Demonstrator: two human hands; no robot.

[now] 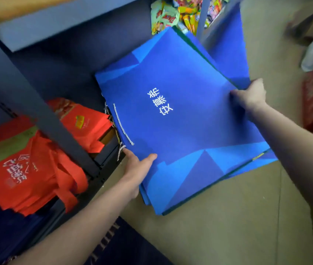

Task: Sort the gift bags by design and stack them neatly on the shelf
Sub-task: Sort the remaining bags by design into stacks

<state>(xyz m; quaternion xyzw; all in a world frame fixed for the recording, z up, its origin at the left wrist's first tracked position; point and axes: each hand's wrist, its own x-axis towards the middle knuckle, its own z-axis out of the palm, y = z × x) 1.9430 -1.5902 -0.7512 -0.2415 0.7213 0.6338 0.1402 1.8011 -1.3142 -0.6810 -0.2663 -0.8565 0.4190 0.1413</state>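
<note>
At the bottom of the frame two bare forearms reach up and forward. The left hand (139,167) grips the lower left edge of a stack of blue gift bags (180,119), thumb laid over the top face and fingers hidden beneath. The right hand (251,96), right of centre, pinches the opposite edge, fingers curled under and out of sight. Holding both sides likely keeps the flat bags squared as one bundle. The stack is tilted, its cord handles (122,127) pointing left toward the dark metal shelf (37,104), its right part over the tan floor (228,226); whether it rests on anything cannot be told. Left of it, on the shelf, lie red fabric bags (27,176), and another red bag (83,123) behind the upright, suggesting reds are already grouped. Farther, at the top centre, sit colourful snack packets (171,16).
</note>
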